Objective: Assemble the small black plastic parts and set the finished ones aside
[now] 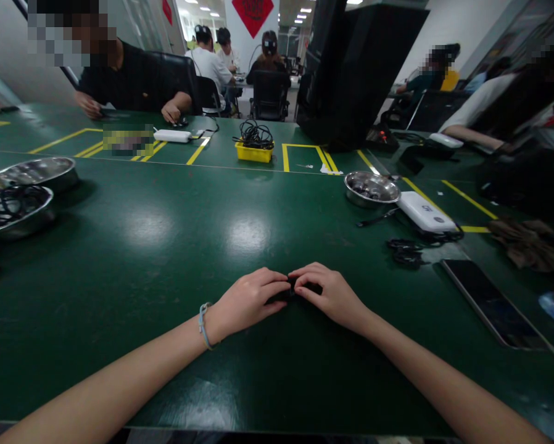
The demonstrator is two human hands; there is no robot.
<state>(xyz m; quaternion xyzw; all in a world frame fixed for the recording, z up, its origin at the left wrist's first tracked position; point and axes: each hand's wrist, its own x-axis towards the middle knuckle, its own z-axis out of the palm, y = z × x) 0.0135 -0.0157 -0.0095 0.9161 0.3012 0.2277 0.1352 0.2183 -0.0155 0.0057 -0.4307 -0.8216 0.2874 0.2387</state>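
Near the middle of the green table, my left hand and my right hand meet fingertip to fingertip. Between them is a small black object, mostly covered by the fingers; its kind is too dark and small to tell. My left fingers are bent and closed against its left side. On the other side, the right thumb and index finger curve into a pinch on it. A pale blue band circles my left wrist.
Metal bowls with black cables stand at left; another bowl holds small dark pieces. At right lie a white power bank, a black cable and a phone. A yellow basket holds cables. People sit beyond.
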